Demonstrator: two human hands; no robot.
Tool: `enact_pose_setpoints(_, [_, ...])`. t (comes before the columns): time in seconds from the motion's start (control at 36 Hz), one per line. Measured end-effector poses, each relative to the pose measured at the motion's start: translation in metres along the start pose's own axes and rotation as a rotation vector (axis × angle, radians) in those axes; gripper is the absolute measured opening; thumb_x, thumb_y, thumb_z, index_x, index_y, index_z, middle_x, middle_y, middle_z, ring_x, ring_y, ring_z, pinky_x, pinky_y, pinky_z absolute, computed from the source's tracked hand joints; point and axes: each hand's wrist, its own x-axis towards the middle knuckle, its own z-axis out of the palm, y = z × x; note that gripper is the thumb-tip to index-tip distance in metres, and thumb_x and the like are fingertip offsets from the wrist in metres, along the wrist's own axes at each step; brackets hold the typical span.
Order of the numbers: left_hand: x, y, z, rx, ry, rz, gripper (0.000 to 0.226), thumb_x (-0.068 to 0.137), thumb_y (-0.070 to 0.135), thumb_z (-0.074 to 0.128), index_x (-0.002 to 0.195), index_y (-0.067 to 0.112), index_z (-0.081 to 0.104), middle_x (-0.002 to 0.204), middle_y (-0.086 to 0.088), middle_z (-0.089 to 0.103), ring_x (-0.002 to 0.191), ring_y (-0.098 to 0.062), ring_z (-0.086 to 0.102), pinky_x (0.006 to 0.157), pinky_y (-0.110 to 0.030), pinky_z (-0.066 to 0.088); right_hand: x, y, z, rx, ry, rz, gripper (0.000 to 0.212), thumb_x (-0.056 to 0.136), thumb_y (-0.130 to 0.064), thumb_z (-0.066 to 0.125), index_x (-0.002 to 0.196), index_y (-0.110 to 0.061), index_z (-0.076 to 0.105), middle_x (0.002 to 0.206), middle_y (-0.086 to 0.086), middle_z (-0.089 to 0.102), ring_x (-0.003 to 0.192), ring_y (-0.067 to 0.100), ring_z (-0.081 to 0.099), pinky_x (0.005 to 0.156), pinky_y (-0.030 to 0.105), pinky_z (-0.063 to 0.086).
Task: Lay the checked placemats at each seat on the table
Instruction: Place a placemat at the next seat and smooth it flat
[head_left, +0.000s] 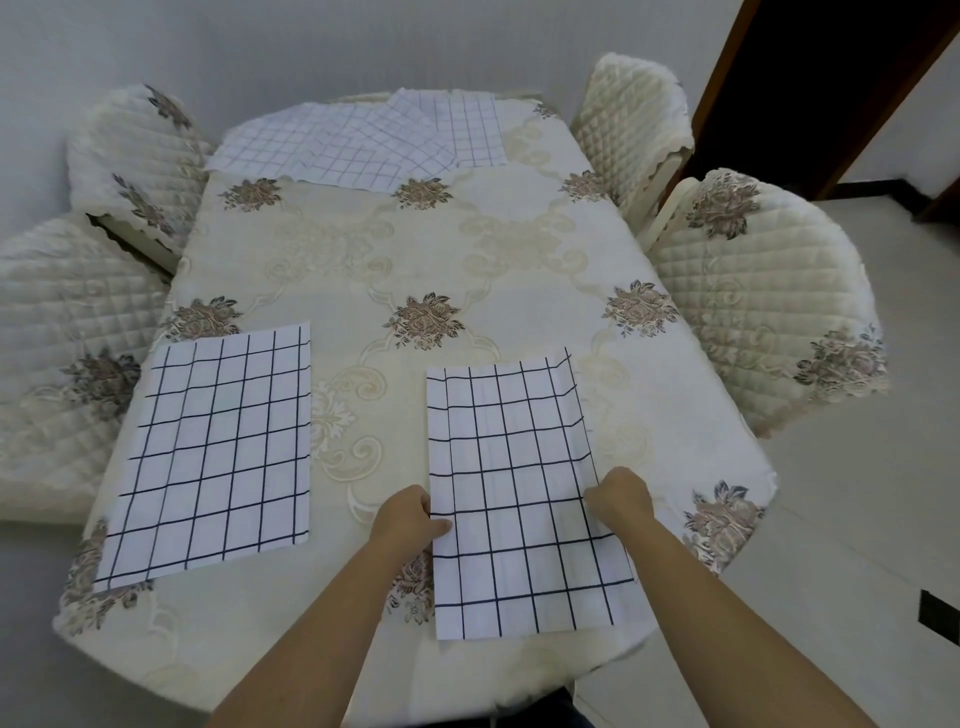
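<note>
Hands grip placemat (514, 499) at table's (415, 249) near edge.
Left hand (410, 514) pinches its left side, right hand (621, 496) its right; a second placemat (218, 452) lies near the left edge.

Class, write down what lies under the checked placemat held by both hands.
The floral tablecloth lies under that placemat; one flower motif pokes out at its left edge. The rest of the pattern there, and the tabletop, are covered.

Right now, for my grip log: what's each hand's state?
Left hand: pinching the left edge of the near placemat.
Right hand: gripping its right edge.
</note>
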Motion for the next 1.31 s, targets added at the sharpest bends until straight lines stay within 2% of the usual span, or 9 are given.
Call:
enact_pose_setpoints(0.11, [0.0, 0.0, -0.001, 0.004, -0.01, -0.006, 0.035, 0.083, 0.025, 0.067, 0.067, 0.021, 0.036, 0.07, 0.006, 0.044, 0.071, -0.013, 0.045, 0.052, -0.017, 0.029, -0.002, -0.001, -0.013, 0.113, -0.057, -0.035, 0.038, 0.085, -0.006, 0.053, 0.055, -0.013, 0.03, 0.055, 0.001, 0.031, 0.05, 0.015, 0.031, 0.045, 0.021, 0.022])
enact_pose_setpoints(0.31, [0.002, -0.003, 0.0, -0.049, -0.036, -0.014, 0.031, 0.085, 0.022, 0.063, 0.068, 0.018, 0.037, 0.071, 0.004, 0.044, 0.067, -0.012, 0.042, 0.054, -0.02, 0.03, -0.002, -0.006, -0.02, 0.273, -0.146, 0.002, 0.034, 0.086, -0.008, 0.055, 0.061, -0.014, 0.033, 0.057, 0.002, 0.029, 0.048, 0.016, 0.027, 0.046, 0.021, 0.022])
enact_pose_setpoints(0.53, [0.006, 0.008, -0.014, -0.087, -0.194, -0.033, 0.028, 0.086, 0.006, 0.048, 0.064, 0.015, 0.032, 0.068, 0.0, 0.037, 0.06, -0.011, 0.036, 0.052, -0.021, 0.027, 0.002, 0.002, -0.02, 0.281, -0.071, -0.045, 0.044, 0.084, 0.004, 0.053, 0.054, -0.015, 0.028, 0.053, 0.002, 0.025, 0.046, 0.015, 0.026, 0.047, 0.023, 0.02])
enact_pose_setpoints(0.83, [0.029, 0.04, -0.011, -0.097, -0.039, -0.015, 0.027, 0.089, 0.005, 0.045, 0.067, 0.017, 0.035, 0.07, 0.001, 0.039, 0.06, -0.012, 0.036, 0.053, -0.022, 0.028, 0.031, 0.005, -0.037, 0.254, 0.053, -0.154, 0.005, 0.087, -0.001, 0.051, 0.085, -0.004, 0.055, 0.074, 0.009, 0.049, 0.063, 0.018, 0.043, 0.05, 0.024, 0.03])
enact_pose_setpoints(0.97, [0.046, 0.082, 0.0, -0.144, 0.022, -0.035, 0.01, 0.091, 0.006, 0.043, 0.086, 0.014, 0.047, 0.084, -0.001, 0.049, 0.079, -0.019, 0.047, 0.059, -0.024, 0.036, 0.061, -0.001, -0.069, 0.243, 0.072, -0.208, 0.014, 0.091, -0.005, 0.05, 0.098, 0.004, 0.058, 0.088, 0.014, 0.055, 0.073, 0.02, 0.047, 0.051, 0.024, 0.032])
enact_pose_setpoints(1.06, [0.059, 0.109, 0.009, -0.208, 0.067, -0.049, 0.018, 0.091, 0.005, 0.042, 0.105, 0.008, 0.054, 0.094, -0.006, 0.054, 0.083, -0.021, 0.049, 0.07, -0.027, 0.039, 0.083, 0.001, -0.088, 0.244, 0.097, -0.214, 0.021, 0.092, -0.005, 0.048, 0.106, 0.009, 0.056, 0.104, 0.024, 0.06, 0.081, 0.027, 0.052, 0.06, 0.026, 0.034])
enact_pose_setpoints(1.17, [0.076, 0.137, 0.023, -0.249, 0.123, -0.052, 0.021, 0.091, 0.005, 0.041, 0.107, 0.006, 0.055, 0.102, -0.014, 0.06, 0.082, -0.021, 0.049, 0.072, -0.026, 0.039, 0.111, 0.005, -0.109, 0.225, 0.111, -0.212, 0.023, 0.093, -0.005, 0.047, 0.11, 0.008, 0.054, 0.113, 0.024, 0.059, 0.091, 0.033, 0.055, 0.069, 0.032, 0.044])
enact_pose_setpoints(1.22, [0.079, 0.145, 0.03, -0.245, 0.15, -0.052, 0.021, 0.091, 0.006, 0.041, 0.107, 0.006, 0.055, 0.102, -0.015, 0.062, 0.081, -0.021, 0.049, 0.071, -0.026, 0.038, 0.119, 0.007, -0.114, 0.213, 0.113, -0.217, 0.025, 0.094, -0.005, 0.046, 0.115, 0.006, 0.052, 0.113, 0.021, 0.059, 0.099, 0.033, 0.055, 0.079, 0.033, 0.045])
enact_pose_setpoints(1.31, [0.081, 0.154, 0.043, -0.189, 0.207, -0.064, 0.017, 0.092, 0.011, 0.043, 0.105, 0.007, 0.053, 0.097, -0.014, 0.064, 0.08, -0.027, 0.054, 0.069, -0.029, 0.04, 0.134, 0.011, -0.121, 0.178, 0.081, -0.236, 0.027, 0.092, -0.006, 0.047, 0.118, 0.001, 0.05, 0.098, 0.012, 0.057, 0.084, 0.024, 0.05, 0.069, 0.028, 0.039])
